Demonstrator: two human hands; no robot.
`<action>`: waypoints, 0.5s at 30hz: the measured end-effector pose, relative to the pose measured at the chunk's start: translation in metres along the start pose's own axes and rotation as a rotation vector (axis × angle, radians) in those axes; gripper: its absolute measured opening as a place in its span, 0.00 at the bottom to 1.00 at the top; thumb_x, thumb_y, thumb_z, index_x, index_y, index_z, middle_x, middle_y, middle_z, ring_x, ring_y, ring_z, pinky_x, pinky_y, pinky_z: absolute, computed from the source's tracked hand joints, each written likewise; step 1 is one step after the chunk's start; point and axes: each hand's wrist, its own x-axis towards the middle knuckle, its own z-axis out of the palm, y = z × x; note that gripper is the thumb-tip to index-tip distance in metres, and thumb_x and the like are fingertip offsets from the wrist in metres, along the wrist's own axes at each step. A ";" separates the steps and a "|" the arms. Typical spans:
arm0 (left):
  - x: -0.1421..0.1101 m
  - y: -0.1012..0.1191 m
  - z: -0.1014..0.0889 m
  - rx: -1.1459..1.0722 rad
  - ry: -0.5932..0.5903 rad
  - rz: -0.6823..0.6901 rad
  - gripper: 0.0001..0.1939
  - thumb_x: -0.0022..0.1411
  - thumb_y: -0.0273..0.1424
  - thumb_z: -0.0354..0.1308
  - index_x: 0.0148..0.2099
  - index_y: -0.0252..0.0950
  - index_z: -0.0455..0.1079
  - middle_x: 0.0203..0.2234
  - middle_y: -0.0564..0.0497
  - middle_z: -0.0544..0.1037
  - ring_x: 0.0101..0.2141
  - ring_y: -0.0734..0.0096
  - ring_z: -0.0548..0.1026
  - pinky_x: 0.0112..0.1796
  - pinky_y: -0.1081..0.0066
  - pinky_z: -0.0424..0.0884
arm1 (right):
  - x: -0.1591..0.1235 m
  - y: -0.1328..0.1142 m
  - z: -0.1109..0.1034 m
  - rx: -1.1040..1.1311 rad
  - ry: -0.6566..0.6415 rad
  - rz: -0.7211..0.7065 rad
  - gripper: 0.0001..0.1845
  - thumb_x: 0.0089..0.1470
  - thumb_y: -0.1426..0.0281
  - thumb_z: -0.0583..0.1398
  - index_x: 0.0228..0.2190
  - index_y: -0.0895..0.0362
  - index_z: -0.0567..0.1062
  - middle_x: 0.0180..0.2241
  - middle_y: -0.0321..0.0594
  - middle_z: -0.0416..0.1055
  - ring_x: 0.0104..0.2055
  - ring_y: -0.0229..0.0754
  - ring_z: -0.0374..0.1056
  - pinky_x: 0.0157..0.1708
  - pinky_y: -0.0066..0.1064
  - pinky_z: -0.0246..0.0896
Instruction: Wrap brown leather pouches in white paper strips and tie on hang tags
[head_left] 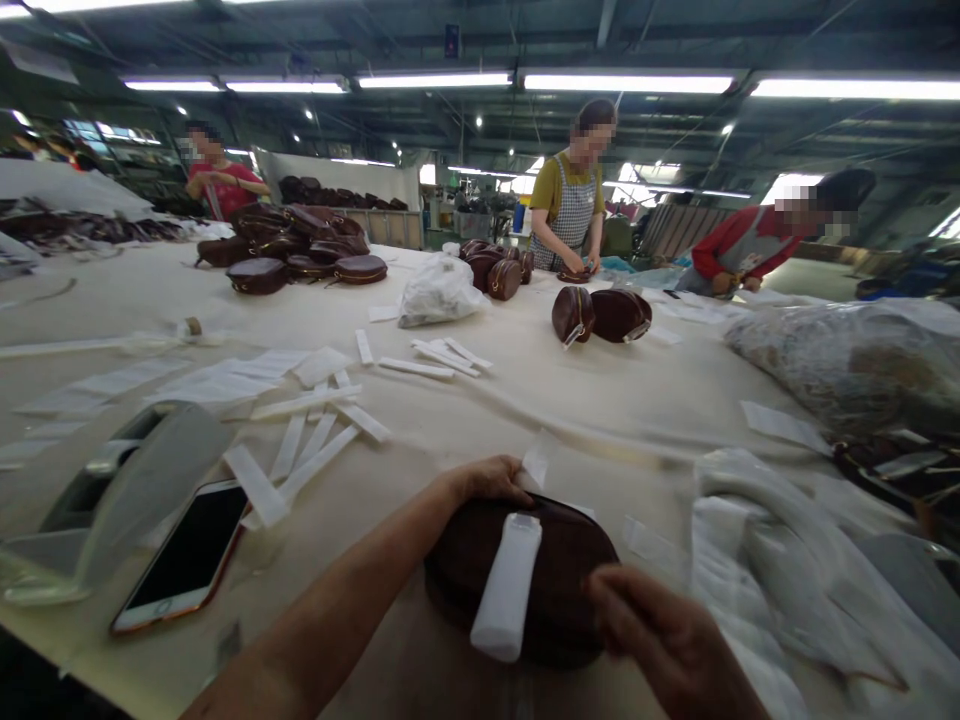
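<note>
A dark brown oval leather bag lies on the table right in front of me. My left hand reaches across to its far edge, with the fingers curled over the rim and gripping it. Over the bag's face runs a white paper-like strip. By the bag's right side is my right hand, blurred, with the fingers pinched together. Whatever that pinch holds, if anything, cannot be made out. A small piece of clear tape sticks up beside my left hand.
A phone and a grey tape dispenser lie at left, near scattered white strips. Plastic wrapping lies at right. Farther back are brown bags, a white plastic bag and several co-workers.
</note>
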 end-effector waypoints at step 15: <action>-0.001 -0.003 -0.001 0.304 0.097 0.069 0.09 0.47 0.30 0.64 0.31 0.32 0.71 0.24 0.56 0.72 0.28 0.73 0.68 0.30 0.77 0.64 | 0.112 0.003 0.004 -0.219 0.323 -0.018 0.09 0.43 0.64 0.56 0.21 0.55 0.72 0.22 0.36 0.72 0.29 0.41 0.67 0.32 0.30 0.58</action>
